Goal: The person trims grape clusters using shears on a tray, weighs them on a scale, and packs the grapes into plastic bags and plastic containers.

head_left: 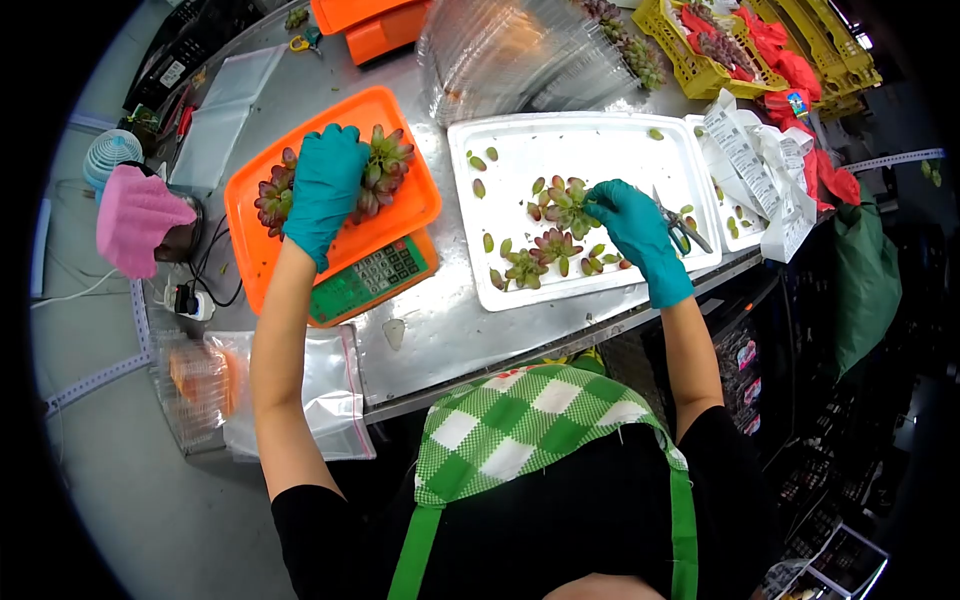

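Reddish-green succulents [388, 162] clustered in orange tray [252, 262]; green, red-tipped rosettes [568, 210] on white tray [600, 150].

My single view looks from my head, forward and steeply down, close over the counter [432, 348]; its wide, dark-cornered frame takes in my left grip [328, 185], my right grip [630, 225] and, at lower centre, my apron [535, 425]

1. On the table [450, 345], to our left, the pan [410, 207] sits on the scale [366, 277], with succulents [390, 160] in it.
2. Right of it we have the tray [590, 150], holding more succulents, loose leaves [488, 243] and, towards its right end, the snips [692, 234].
3. Behind the tray stand stacked containers [520, 55]; farther right, the crate [735, 88].
4. To our right, papers [745, 165] partly cover a second tray [745, 240].
5. Before the scale, nearer us, lie bags [310, 400].
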`<move>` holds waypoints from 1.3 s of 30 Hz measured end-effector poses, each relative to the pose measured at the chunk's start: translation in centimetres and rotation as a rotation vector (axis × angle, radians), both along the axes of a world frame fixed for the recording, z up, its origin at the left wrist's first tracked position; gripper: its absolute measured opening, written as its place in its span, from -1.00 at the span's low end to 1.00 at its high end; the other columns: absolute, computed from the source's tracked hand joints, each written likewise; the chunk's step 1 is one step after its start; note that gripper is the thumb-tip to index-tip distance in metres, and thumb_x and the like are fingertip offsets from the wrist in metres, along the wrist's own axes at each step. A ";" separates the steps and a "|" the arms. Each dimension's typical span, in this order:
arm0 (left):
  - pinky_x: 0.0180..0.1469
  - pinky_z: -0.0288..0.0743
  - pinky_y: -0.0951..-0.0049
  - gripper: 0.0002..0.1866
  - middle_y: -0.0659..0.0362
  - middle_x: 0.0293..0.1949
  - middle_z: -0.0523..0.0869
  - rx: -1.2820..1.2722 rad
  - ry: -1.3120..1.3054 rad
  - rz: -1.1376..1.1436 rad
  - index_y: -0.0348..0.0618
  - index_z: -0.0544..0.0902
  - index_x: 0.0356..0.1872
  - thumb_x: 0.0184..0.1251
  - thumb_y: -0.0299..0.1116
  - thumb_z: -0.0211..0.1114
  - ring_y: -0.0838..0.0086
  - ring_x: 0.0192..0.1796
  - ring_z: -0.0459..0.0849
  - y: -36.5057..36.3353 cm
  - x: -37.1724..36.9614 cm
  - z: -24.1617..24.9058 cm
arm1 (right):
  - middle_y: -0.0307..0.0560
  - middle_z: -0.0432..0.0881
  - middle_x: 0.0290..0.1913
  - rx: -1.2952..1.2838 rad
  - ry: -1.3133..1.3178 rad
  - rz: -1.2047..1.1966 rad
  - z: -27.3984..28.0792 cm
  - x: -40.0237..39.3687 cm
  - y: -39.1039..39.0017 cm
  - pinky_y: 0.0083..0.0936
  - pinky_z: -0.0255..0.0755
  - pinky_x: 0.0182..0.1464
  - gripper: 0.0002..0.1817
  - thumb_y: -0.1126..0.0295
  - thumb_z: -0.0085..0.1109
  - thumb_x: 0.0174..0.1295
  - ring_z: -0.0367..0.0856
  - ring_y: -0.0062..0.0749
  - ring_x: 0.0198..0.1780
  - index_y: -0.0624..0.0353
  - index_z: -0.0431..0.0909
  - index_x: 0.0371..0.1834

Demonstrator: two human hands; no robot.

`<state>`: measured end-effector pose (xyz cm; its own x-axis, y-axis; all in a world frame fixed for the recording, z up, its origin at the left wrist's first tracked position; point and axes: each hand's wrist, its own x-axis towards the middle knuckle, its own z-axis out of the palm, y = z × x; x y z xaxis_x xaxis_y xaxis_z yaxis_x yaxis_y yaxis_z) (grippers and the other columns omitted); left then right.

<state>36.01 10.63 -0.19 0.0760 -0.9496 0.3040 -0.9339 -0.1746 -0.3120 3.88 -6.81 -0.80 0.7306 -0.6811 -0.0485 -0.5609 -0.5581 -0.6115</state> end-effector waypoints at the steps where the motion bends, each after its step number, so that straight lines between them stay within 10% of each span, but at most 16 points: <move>1: -0.33 0.26 0.30 -0.92 0.17 -0.46 0.45 0.006 0.010 -0.006 -0.08 0.50 -0.57 -0.20 -0.47 0.16 0.28 -0.31 0.43 0.0 0.0 0.1 | -0.08 0.53 -0.38 -0.015 -0.006 0.010 -0.1 0.0 -0.1 -0.40 0.35 -0.22 -0.83 0.33 0.15 0.03 0.50 -0.19 -0.30 0.17 0.52 -0.36; 16: -0.25 0.24 0.35 -0.72 0.23 -0.38 0.45 -0.082 0.406 -0.221 -0.07 0.51 -0.45 -0.36 -0.43 0.28 0.32 -0.29 0.42 4.8 -10.0 4.0 | -0.09 0.52 -0.37 -0.092 -0.115 -0.017 -0.3 2.4 -0.6 -0.38 0.36 -0.22 -0.85 0.35 0.16 0.00 0.51 -0.19 -0.33 0.12 0.52 -0.37; 21: -0.26 0.24 0.34 -0.76 0.22 -0.39 0.45 -0.044 0.570 -0.213 -0.07 0.52 -0.45 -0.31 -0.46 0.23 0.32 -0.30 0.41 7.0 -13.5 1.4 | -0.12 0.52 -0.25 -0.400 -0.213 -0.042 -0.4 2.3 -3.0 -0.55 0.38 -0.21 -0.83 0.42 0.12 0.04 0.53 -0.36 -0.28 0.21 0.51 -0.29; 24: -0.26 0.25 0.33 -0.81 0.21 -0.39 0.45 0.007 0.581 -0.134 -0.08 0.51 -0.48 -0.27 -0.44 0.21 0.32 -0.29 0.42 8.4 -14.5 0.0 | -0.08 0.50 -0.28 -0.281 -0.205 -0.022 0.7 3.1 -3.0 -0.39 0.36 -0.21 -0.83 0.40 0.17 -0.04 0.50 -0.17 -0.25 0.18 0.53 -0.36; 33: -0.30 0.27 0.33 -0.86 0.15 -0.44 0.44 0.086 0.642 0.042 -0.16 0.49 -0.55 -0.26 -0.42 0.19 0.29 -0.34 0.40 12.6 -16.3 -6.2 | -0.13 0.52 -0.19 -0.004 -0.348 0.290 3.2 11.4 2.3 -0.57 0.39 -0.13 -0.83 0.47 0.17 0.02 0.53 -0.45 -0.19 0.27 0.51 -0.31; 39: -0.26 0.29 0.28 -0.85 0.12 -0.44 0.43 -0.004 0.726 0.093 -0.18 0.49 -0.55 -0.27 -0.41 0.19 0.24 -0.32 0.40 13.2 -17.1 -8.3 | -0.15 0.54 -0.19 -0.246 -0.406 0.534 2.6 18.9 6.5 -0.43 0.40 -0.16 -0.85 0.39 0.21 -0.06 0.52 -0.24 -0.19 0.15 0.54 -0.39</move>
<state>18.88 23.83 -8.47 0.3398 -0.9286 0.1494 -0.8863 -0.2630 0.3811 22.83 -0.29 1.75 0.8950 -0.1816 0.4074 0.0730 -0.8415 -0.5353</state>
